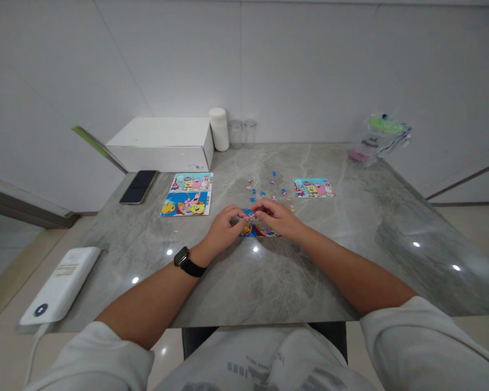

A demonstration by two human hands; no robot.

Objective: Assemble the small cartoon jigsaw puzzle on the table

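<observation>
Close together at the middle of the table are my left hand [227, 227] and my right hand [280, 218], thumbs and forefingers pinched toward each other. Between the fingertips is a small puzzle piece [251, 216], mostly covered by them. Under my hands lies a partly covered blue cartoon jigsaw puzzle [250, 232], flat on the table. Several loose puzzle pieces [263, 194] in blue and pink are scattered just beyond my fingers. A finished-looking cartoon picture [314, 187] lies to the right of them. On the left is a cartoon picture sheet [189, 195] with two scenes.
The grey marble table [342, 239] holds a phone [139, 187], a white box [161, 144], a white bottle [219, 130] and two clear glasses [243, 133] along the back. A plastic bag [378, 140] sits at the far right corner. A white power bank [61, 285] with a cable lies front left.
</observation>
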